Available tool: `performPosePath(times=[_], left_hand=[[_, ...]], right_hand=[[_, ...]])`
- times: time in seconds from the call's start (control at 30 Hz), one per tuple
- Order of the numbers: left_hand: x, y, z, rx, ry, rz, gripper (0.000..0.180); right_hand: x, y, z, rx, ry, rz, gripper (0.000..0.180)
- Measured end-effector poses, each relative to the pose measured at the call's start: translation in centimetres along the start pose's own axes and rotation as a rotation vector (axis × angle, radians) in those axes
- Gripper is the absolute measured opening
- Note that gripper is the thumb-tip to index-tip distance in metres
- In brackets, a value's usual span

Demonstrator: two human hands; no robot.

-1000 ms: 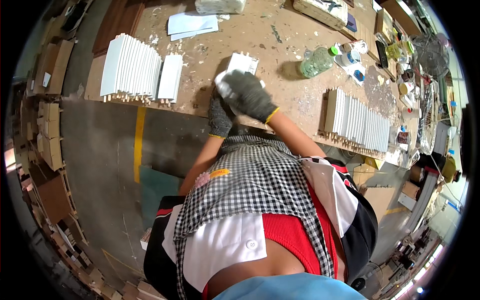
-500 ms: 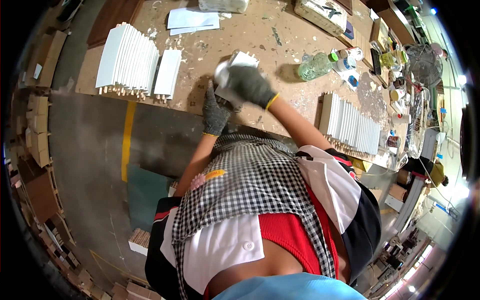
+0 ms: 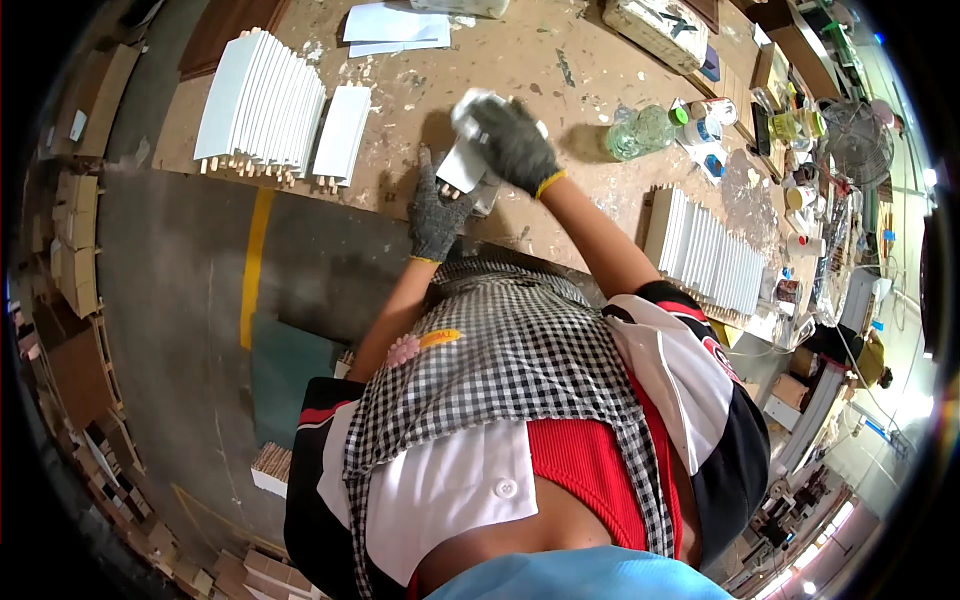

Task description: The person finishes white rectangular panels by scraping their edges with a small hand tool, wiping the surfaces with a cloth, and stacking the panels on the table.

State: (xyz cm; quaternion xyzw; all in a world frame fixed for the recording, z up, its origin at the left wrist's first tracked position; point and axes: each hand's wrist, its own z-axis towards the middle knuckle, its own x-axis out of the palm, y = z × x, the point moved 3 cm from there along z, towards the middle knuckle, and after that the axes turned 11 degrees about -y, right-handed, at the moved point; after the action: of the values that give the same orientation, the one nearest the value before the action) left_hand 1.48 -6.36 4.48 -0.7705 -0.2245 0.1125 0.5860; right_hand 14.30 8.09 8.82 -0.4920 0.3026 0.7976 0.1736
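A small white board with wooden pegs at its ends lies near the table's front edge. My left hand, in a dark grey knit glove, is closed at the board's near end, one finger stretched along its left side. My right hand, in a matching glove with a yellow cuff, is over the board's far part. It is closed on a crumpled-looking white pad, whose exact kind is blurred. Some of the board is hidden beneath this hand.
Upright white boards stand in a row at left, beside a separate white board. Another row of boards is at right. A green-capped clear bottle lies beyond my right hand. White papers rest at the back.
My right hand has moved away from me with the white pad, from the board's left side to its far end. My left hand stays at the near end. The view has shifted slightly.
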Motion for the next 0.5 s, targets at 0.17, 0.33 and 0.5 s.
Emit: performPosePath(times=[0.17, 0.33, 0.5], left_hand=[[-0.9, 1.7, 0.7, 0.268, -0.085, 0.444, 0.1], [-1.0, 0.3, 0.5, 0.264, -0.034, 0.182, 0.103], [-0.8, 2.9, 2.6, 0.11, -0.075, 0.013, 0.09]], right_hand=[[0.7, 3.7, -2.1, -0.044, 0.001, -0.074, 0.048], [-0.9, -3.0, -2.6, 0.216, -0.165, 0.13, 0.053], [-2.4, -12.9, -2.3, 0.79, -0.21, 0.209, 0.043]])
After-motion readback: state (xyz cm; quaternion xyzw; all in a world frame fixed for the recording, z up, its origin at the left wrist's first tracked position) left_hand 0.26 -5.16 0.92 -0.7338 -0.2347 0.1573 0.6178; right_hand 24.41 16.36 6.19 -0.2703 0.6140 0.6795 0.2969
